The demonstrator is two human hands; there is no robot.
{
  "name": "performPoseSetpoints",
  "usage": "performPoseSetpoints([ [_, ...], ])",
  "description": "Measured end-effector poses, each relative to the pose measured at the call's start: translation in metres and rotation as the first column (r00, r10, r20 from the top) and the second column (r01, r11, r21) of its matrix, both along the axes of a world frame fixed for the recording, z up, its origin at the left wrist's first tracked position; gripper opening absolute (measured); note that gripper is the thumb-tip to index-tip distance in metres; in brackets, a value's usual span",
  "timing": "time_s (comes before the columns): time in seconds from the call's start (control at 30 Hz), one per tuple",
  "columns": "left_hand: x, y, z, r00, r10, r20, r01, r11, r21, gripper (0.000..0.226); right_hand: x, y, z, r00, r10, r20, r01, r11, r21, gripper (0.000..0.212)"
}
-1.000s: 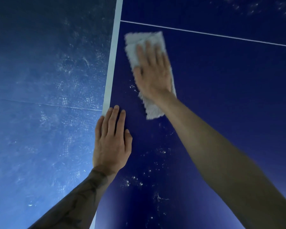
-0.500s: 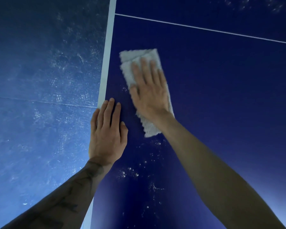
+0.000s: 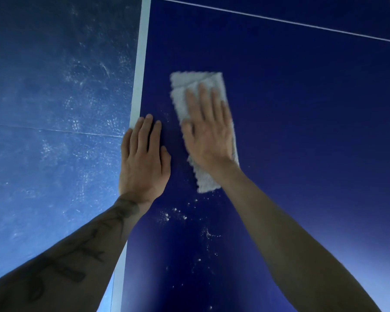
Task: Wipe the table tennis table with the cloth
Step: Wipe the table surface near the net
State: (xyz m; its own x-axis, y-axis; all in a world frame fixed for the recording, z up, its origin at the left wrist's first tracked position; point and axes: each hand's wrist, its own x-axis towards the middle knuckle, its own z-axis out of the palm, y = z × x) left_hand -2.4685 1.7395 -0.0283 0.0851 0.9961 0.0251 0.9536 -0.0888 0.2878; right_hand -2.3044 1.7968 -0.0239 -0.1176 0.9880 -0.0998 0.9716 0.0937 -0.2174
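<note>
Head cam: dark blue table tennis table top (image 3: 302, 131) fills the right and middle of the view. Speckled blue floor (image 3: 43, 86) sits off to the left, below the table's side edge.

Two bare forearms reach in from the bottom. The left forearm (image 3: 77, 255) is tattooed and crosses over the table edge. The right forearm (image 3: 291, 244) is over the table top.

Pale grey-white rectangular folded cloth (image 3: 189, 86) lies flat on the table top, just inside the side edge. Its long axis points away from the person, roughly along the white edge band (image 3: 140, 75). The far end is tipped a little toward that band and the near end sits further from it.

Right hand (image 3: 208, 134) is palm down on the middle of the cloth. Fingers are straight, slightly spread and aimed away, with the thumb out to the left. It's pressing flat, nothing curled round the cloth. Cloth sticks out past the fingertips and past the wrist. The hand is a bit blurred.

Left hand (image 3: 143, 158) is palm down on the bare table just beside the right hand, apart from the cloth. Fingers are straight and together, thumb tucked alongside, holding nothing. The outer fingertips overlap the edge band.

Thin white line (image 3: 279, 19) crosses the table top at the far side. White dust specks (image 3: 164, 216) are scattered on the blue between the forearms, nearer the person than the cloth.
</note>
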Motion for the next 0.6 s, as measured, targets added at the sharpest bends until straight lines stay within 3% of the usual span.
performPoseSetpoints([
  [0.1,-0.002,0.000,0.001,1.000,-0.007,-0.012,0.007,1.000,0.000,0.055,0.020,-0.041,-0.002,0.987,0.159,0.029,-0.159,0.987,-0.014,0.063],
  [0.23,-0.001,-0.002,-0.001,1.000,-0.006,-0.008,0.006,1.000,0.004,0.054,0.056,-0.032,0.002,0.995,-0.084,0.048,0.085,0.996,-0.027,0.063],
  [0.33,-0.001,-0.002,0.000,1.000,-0.010,0.003,0.010,1.000,0.005,0.053,0.027,-0.010,0.003,0.973,-0.230,0.016,0.230,0.973,-0.012,0.064],
  [0.4,-0.001,-0.003,0.000,1.000,-0.016,0.008,0.016,1.000,0.001,0.053,0.003,-0.011,0.001,0.985,-0.171,0.003,0.171,0.985,-0.013,0.065],
  [0.53,-0.001,-0.004,0.000,1.000,-0.024,0.011,0.024,1.000,-0.005,0.053,0.006,-0.063,-0.002,0.990,0.141,0.006,-0.141,0.990,0.002,0.063],
  [0.6,-0.001,-0.003,0.001,1.000,-0.021,0.019,0.021,1.000,-0.003,0.054,0.035,-0.078,-0.002,0.993,0.113,0.014,-0.113,0.993,-0.022,0.062],
])
